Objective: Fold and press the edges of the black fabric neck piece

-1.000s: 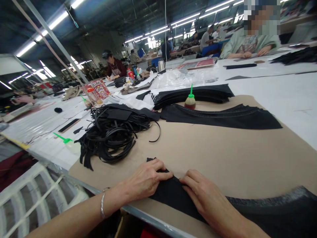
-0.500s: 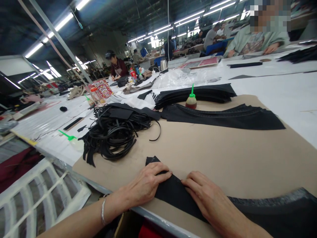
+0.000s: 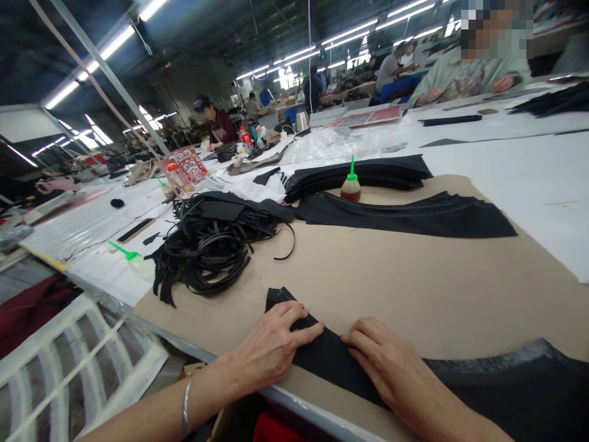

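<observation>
A long curved black panel point(image 3: 334, 367), leather or cloth, lies along the near edge of the table in the head view. My left hand point(image 3: 278, 347) is over its left end, with index finger and thumb pressed onto the upper edge. Farther along that same edge, the bunched fingertips of my right hand point(image 3: 384, 362) pinch the material. The edge looks folded over near both hands. A shiny, greyish band, perhaps glue, runs along the panel's upper edge right of my right hand. My palms and wrists hide part of the panel.
Tan board point(image 3: 414, 282) covers the tabletop. Beyond my hands are a heap of black strips point(image 3: 207, 245), stacked black panels point(image 3: 405, 216) and a green-tipped glue bottle point(image 3: 351, 187). Another green-tipped bottle point(image 3: 138, 263) lies left. A co-worker point(image 3: 473, 77) sits across the table.
My left index finger and thumb have slid slightly right along the panel's edge, nearer my right hand. The right hand stays almost in place. The view has shifted slightly.
</observation>
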Tool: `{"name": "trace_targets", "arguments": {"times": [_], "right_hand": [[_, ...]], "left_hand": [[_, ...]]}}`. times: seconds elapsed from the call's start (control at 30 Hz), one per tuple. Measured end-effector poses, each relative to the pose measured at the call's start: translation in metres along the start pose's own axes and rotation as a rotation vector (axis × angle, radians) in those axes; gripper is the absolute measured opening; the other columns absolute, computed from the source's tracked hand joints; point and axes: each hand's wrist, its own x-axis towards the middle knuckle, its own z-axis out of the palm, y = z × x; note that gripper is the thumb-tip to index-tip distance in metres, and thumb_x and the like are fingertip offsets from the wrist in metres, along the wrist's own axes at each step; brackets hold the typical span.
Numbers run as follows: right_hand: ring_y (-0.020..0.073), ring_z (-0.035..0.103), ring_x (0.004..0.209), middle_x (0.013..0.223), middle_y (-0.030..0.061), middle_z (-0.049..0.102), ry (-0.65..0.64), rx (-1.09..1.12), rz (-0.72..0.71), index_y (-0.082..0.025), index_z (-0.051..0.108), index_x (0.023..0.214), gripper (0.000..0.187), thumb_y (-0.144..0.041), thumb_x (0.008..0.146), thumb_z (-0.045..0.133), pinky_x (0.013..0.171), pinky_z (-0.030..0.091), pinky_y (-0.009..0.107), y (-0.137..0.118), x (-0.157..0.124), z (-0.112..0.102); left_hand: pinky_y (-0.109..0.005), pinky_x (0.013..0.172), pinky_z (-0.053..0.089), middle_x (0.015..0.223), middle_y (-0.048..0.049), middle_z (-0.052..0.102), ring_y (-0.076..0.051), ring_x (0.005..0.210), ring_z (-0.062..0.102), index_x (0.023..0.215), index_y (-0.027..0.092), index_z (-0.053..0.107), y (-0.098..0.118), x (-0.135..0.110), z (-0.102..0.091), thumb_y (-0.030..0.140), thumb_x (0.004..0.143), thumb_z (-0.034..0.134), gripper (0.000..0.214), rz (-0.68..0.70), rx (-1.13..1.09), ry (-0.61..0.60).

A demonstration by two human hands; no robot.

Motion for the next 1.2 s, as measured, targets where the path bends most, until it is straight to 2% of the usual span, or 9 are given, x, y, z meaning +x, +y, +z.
{"name": "trace_targets", "arguments": {"times": [0.13,0.27,0.43,0.6,0.73,0.87,0.93,1.03,1.2], "right_hand": [[0.0205,0.053,0.088,0.096,0.0064,0.054,-0.009,-0.018,-0.017,-0.02,0.058,0.093,0.026,-0.009,0.096,0.034,0.079,0.047,0.035,0.002,-0.004,-0.002],[0.0223,0.051,0.09,0.097,0.0081,0.054,-0.043,-0.084,-0.048,-0.017,0.059,0.097,0.027,-0.003,0.092,0.036,0.082,0.047,0.039,0.001,-0.005,-0.003],[0.0238,0.05,0.088,0.096,0.0094,0.055,-0.042,-0.163,-0.073,-0.013,0.06,0.103,0.03,0.003,0.087,0.041,0.082,0.047,0.042,-0.002,-0.004,-0.003],[0.023,0.051,0.088,0.095,0.0083,0.055,-0.045,-0.158,-0.057,-0.014,0.06,0.099,0.027,0.003,0.087,0.043,0.083,0.046,0.041,-0.003,-0.005,-0.004],[0.023,0.052,0.091,0.098,0.007,0.056,-0.035,-0.126,0.009,-0.017,0.058,0.093,0.016,-0.004,0.09,0.049,0.083,0.044,0.041,-0.004,-0.003,-0.007],[0.0224,0.052,0.089,0.093,0.0047,0.057,-0.069,-0.13,0.069,-0.018,0.057,0.092,0.011,-0.007,0.088,0.058,0.081,0.044,0.039,-0.009,0.001,-0.011],[0.0223,0.053,0.087,0.091,0.004,0.057,-0.081,-0.133,0.102,-0.018,0.056,0.09,0.01,-0.008,0.087,0.059,0.08,0.043,0.038,-0.012,0.003,-0.012],[0.0225,0.053,0.088,0.092,0.0039,0.057,-0.085,-0.115,0.147,-0.018,0.056,0.09,0.01,-0.009,0.087,0.06,0.08,0.043,0.038,-0.015,0.005,-0.013],[0.0213,0.053,0.09,0.094,0.0036,0.058,-0.077,-0.023,0.175,-0.018,0.057,0.091,0.015,-0.005,0.084,0.06,0.081,0.042,0.035,-0.014,0.006,-0.013]], "left_hand": [[-0.045,0.096,0.045,0.119,-0.0089,0.052,-0.024,0.111,0.049,0.123,0.029,0.059,0.005,0.002,0.005,0.005,0.083,0.044,0.049,-0.05,-0.028,0.093],[-0.038,0.099,0.044,0.12,-0.0082,0.056,-0.021,0.111,0.05,0.123,0.022,0.059,0.022,0.013,0.014,0.003,0.086,0.039,0.046,-0.095,-0.162,0.176],[-0.034,0.1,0.046,0.118,-0.0081,0.061,-0.02,0.112,0.054,0.128,0.016,0.055,0.042,0.016,0.029,0.006,0.089,0.038,0.043,-0.09,-0.186,0.127],[-0.044,0.114,0.032,0.147,-0.0096,0.041,-0.021,0.138,0.034,0.144,0.016,0.036,0.051,-0.003,0.031,0.011,0.092,0.041,0.052,-0.068,-0.059,0.03],[-0.05,0.117,0.023,0.148,-0.0048,0.041,-0.02,0.138,0.035,0.144,0.023,0.036,0.04,-0.01,0.015,0.021,0.095,0.046,0.049,-0.108,-0.089,-0.046],[-0.053,0.118,0.009,0.135,-0.0012,0.056,-0.017,0.128,0.048,0.129,0.027,0.053,0.016,-0.009,0.004,0.021,0.096,0.048,0.034,-0.122,-0.168,0.032],[-0.052,0.118,0.013,0.125,-0.0011,0.063,-0.017,0.121,0.053,0.122,0.025,0.058,0.012,-0.006,0.005,0.016,0.094,0.05,0.03,-0.129,-0.2,0.115],[-0.042,0.108,0.035,0.117,-0.0037,0.064,-0.019,0.112,0.054,0.121,0.022,0.058,0.022,0.007,0.013,0.009,0.087,0.059,0.037,-0.197,-0.251,0.215],[-0.029,0.086,0.047,0.095,-0.0015,0.064,-0.017,0.095,0.057,0.098,0.021,0.068,0.042,0.035,0.016,-0.001,0.081,0.054,0.031,-0.216,-0.346,0.127]]}}
